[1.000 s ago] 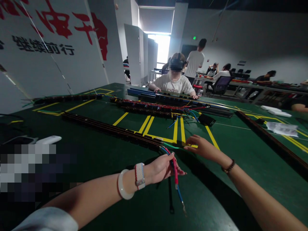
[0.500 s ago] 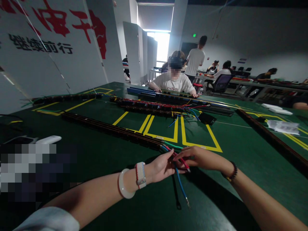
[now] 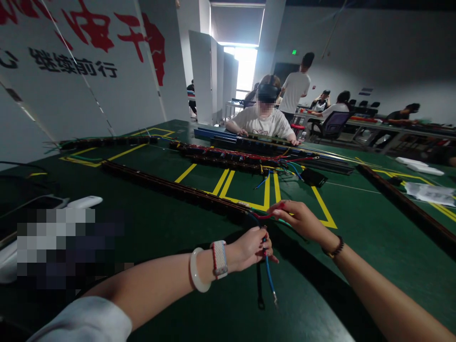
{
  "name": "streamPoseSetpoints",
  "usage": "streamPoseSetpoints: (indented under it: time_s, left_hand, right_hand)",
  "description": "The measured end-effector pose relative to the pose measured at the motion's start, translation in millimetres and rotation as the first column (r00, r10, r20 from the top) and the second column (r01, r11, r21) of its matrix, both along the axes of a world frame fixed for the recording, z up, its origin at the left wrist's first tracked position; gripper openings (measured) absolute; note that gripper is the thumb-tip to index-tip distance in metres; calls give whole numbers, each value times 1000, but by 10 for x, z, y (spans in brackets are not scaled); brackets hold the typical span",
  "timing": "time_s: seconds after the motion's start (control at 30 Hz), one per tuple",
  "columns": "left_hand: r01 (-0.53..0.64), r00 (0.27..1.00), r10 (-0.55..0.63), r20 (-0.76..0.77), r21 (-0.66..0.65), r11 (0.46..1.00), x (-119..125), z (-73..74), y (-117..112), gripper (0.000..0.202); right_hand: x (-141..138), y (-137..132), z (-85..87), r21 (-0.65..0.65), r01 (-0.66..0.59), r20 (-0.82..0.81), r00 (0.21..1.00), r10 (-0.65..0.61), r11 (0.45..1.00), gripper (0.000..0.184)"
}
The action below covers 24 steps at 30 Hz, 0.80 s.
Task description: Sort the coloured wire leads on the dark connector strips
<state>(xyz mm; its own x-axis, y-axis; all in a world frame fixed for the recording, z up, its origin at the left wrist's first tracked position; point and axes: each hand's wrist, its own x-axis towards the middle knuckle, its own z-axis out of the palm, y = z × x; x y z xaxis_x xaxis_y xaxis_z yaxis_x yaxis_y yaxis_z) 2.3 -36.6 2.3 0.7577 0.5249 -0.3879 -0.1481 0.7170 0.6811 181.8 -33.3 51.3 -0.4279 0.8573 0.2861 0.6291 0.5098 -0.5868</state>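
Near the dark bar's (image 3: pixel 178 188) right end: left hand (image 3: pixel 251 249) pinches blue wire (image 3: pixel 269 272), tip nearward of grip; right hand (image 3: pixel 295 216) pinches red wire (image 3: pixel 262 217).

Dim o/all, glare from window (image 3: pixel 246 69) bkgd.

The flat green bench (image 3: pixel 199 316) has a smooth, faintly reflective surface. The slim blue cable (image 3: pixel 269 273) has smooth, plastic-looking insulation and a shiny metal end lug (image 3: pixel 275 299). The broad pale watch strap (image 3: pixel 219 255) appears woven cloth; the round white bangle (image 3: pixel 193 270) is smooth and glossy.
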Motion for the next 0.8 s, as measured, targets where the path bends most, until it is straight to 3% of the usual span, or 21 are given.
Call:
streamPoseSetpoints:
  time_s: [0.17,0.33,0.5,0.6,0.73,0.8]
  left_hand:
    - [-1,1000,1,-29,7,1000,13,-1,5,14]
    - [-30,999,30,-32,5,1000,14,-26,9,13]
    - [-2,1000,2,1,-21,1000,4,-20,19,14]
    - [-20,999,20,-32,-11,1000,-1,-10,10,15]
    - [-24,999,23,-38,-21,999,-1,-29,7,17]
    - [-29,1000,29,-6,-25,999,9,-51,-2,16]
  right_hand:
    - [-311,222,128,49,103,65,992,-106,993,40]
    - [-582,381,175,77,82,125,988,-92,994,40]
    - [-402,288,189,-190,-103,-14,995,102,976,36]
    - [-103,173,68,-293,-127,-35,992,122,948,41]
    - [288,73,-309,-201,159,-13,986,-165,967,45]
    - [410,53,-483,-203,223,-38,971,-235,954,45]
